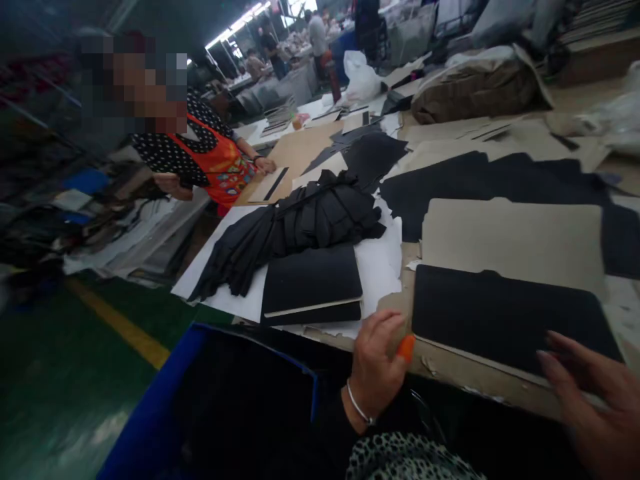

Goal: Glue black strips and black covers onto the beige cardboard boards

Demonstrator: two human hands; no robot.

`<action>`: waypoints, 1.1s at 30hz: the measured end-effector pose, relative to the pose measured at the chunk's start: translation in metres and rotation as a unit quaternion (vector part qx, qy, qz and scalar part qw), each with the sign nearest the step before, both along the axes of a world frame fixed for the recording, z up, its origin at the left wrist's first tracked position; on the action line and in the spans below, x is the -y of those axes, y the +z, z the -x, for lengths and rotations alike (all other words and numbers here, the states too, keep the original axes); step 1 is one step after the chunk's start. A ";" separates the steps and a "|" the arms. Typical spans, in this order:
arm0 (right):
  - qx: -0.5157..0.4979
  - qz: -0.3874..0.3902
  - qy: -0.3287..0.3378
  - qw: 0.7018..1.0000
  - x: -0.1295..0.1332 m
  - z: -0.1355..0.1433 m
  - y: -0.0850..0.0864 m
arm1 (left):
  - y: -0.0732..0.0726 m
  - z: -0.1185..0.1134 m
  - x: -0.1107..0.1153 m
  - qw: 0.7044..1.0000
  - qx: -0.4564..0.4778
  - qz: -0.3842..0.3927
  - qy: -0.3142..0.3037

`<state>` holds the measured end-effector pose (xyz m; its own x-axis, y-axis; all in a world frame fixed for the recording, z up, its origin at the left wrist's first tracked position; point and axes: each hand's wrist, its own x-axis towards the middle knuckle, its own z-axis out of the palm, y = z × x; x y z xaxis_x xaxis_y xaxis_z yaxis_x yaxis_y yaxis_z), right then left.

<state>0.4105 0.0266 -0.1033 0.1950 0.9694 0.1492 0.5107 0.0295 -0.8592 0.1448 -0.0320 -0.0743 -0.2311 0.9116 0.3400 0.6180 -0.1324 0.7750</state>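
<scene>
My left hand (379, 363) rests by the table's front edge, fingers loosely bent and thumb apart, with nothing visible in it. An orange cover sits on its thumb and a silver bracelet is at the wrist. To its right lies a black rectangular panel (505, 320) with a pale underside edge. Over that panel's right front corner is my right hand (595, 400), slightly blurred, its thumb and fingers spread and holding nothing. Behind the black panel is a beige board stack (515, 237) with a small tab. Left of my left hand lie black folded panels (313, 280).
A tied bundle of black strips (320, 217) lies on white paper. Dark sheets (450, 180) fan out behind the boards. Across the table stands a person in an orange apron (220, 163). A blue bin (150, 400) is below the front edge at left.
</scene>
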 end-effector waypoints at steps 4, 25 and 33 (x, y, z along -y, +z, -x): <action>-0.110 0.053 0.251 0.960 -0.004 0.097 0.036 | 0.008 0.055 0.038 0.992 -0.034 -0.038 0.112; -0.193 0.184 0.296 0.917 -0.041 0.224 -0.009 | 0.001 0.125 -0.024 0.973 -0.229 0.019 0.028; -0.225 0.169 0.314 0.907 -0.048 0.230 -0.014 | 0.005 0.124 -0.034 0.977 -0.212 0.026 0.009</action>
